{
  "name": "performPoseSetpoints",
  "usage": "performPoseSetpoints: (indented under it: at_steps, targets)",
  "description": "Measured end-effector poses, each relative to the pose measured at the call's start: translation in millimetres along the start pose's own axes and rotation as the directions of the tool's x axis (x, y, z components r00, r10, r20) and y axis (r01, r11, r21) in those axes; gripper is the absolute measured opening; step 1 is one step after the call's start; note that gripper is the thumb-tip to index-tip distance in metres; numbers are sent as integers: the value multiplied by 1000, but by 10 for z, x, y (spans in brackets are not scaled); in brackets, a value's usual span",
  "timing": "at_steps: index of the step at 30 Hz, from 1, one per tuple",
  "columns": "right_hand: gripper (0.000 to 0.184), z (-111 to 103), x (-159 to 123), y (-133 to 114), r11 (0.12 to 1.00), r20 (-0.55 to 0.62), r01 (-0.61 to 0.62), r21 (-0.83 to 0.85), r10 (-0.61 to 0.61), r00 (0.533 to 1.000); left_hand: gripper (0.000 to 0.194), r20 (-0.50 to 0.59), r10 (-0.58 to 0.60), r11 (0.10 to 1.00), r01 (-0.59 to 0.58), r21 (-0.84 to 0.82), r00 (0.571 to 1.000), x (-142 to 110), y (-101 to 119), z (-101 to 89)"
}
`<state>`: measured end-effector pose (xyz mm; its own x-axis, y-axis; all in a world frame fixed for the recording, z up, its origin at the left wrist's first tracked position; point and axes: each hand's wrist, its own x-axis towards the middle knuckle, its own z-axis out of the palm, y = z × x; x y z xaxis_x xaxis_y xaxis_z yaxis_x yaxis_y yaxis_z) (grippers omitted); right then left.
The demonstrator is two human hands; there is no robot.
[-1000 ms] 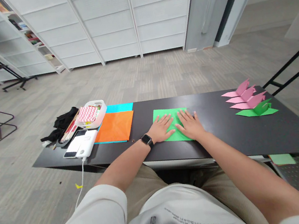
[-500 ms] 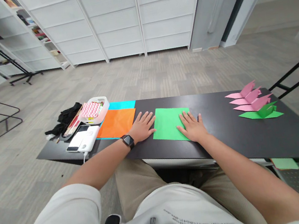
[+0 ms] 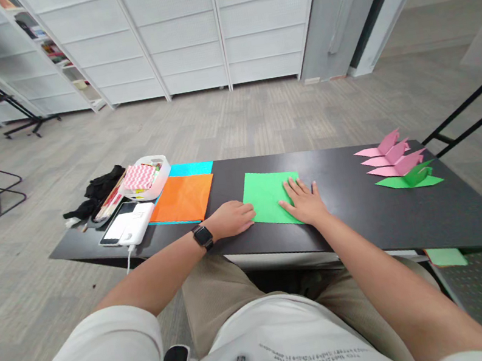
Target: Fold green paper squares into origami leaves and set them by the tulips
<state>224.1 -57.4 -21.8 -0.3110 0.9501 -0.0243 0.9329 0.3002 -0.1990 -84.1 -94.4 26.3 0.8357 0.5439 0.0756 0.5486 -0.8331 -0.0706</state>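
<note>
A square sheet of green paper lies flat on the dark table. My right hand rests flat over its right side, fingers spread. At the lower left corner of the sheet is my left hand, its fingers drawn together and closed on the paper's edge; the exact grip of the thumb is hard to see. Orange paper on top of blue paper lies left of that hand. Folded paper birds stand in a row at the right: several pink birds and a green bird.
On the table's left end are a white basket with small packets, a phone, a white power bank with a cable, and black cloth. Light green paper shows below the table's front edge. Black metal bars stand at right.
My left hand has gone from spread fingers beside the sheet to closed fingers at its lower left corner. The right hand stays on the paper. The view has shifted slightly.
</note>
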Motion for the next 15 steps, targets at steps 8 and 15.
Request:
performPoseSetpoints:
  at_steps: [8,15]
  targets:
    - [55,42,-23,331,824,-349,86,561,140,927,26,-114,-17,998,23,50,993,-16,76,105]
    - [53,30,-161,430,789,-505,247,563,93,858,26,-168,-116,991,126,45,979,-69,68,163]
